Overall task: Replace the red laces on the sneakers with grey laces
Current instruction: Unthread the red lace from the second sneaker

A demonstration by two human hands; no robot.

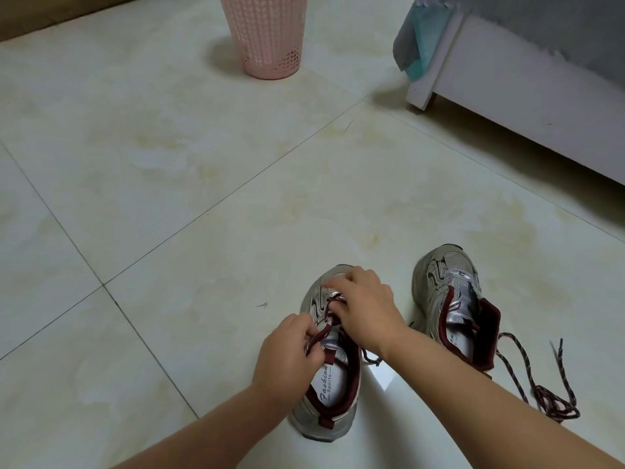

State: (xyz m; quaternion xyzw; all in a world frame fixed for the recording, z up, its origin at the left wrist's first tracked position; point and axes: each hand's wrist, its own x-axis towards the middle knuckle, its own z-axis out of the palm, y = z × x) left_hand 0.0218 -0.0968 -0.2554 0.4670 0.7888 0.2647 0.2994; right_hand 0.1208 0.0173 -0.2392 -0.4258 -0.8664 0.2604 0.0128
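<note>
Two hands working the red lace on the nearer of two grey sneakers on a tiled floor.

The left hand [287, 353] pinches the red lace [319, 336] at the left sneaker [329, 394], while the right hand [363, 306] covers its forefoot, fingers curled at the eyelets. The right sneaker [449, 299] stands beside it unlaced, a removed lace [541, 387] heaped on the floor [203, 198] just to its right. A pink basket [267, 35] and a white bed frame [507, 96] stand further off.
</note>
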